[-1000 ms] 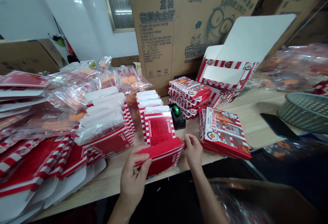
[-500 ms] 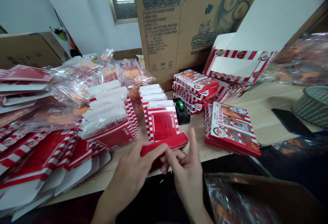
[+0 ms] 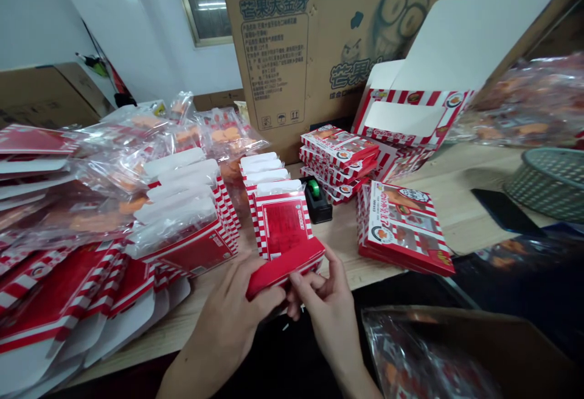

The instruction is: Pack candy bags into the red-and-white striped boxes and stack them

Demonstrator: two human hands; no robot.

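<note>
Both hands are on a small red cardboard box (image 3: 285, 266), its plain red end facing up, above the table's front edge. My left hand (image 3: 237, 301) wraps round the box's left side, thumb along the near face. My right hand (image 3: 322, 295) grips the right side, with the thumb on the near edge and the index finger along the right end. Just beyond stands a row of red-and-white striped boxes (image 3: 283, 219) with raised white flaps. A black tape dispenser (image 3: 319, 207) with green tape sits to its right.
Closed boxes lie in stacks at the right (image 3: 406, 225) and farther back (image 3: 340, 146). Open boxes (image 3: 182, 235), flattened cartons (image 3: 59, 301) and clear bags of orange pieces (image 3: 100, 204) crowd the left. A phone (image 3: 504, 211) and green basket (image 3: 547, 183) are at far right.
My left thumb has come down from the box's top edge to its near face. My right index finger, raised before, now lies against the box's right end. The view has shifted slightly.
</note>
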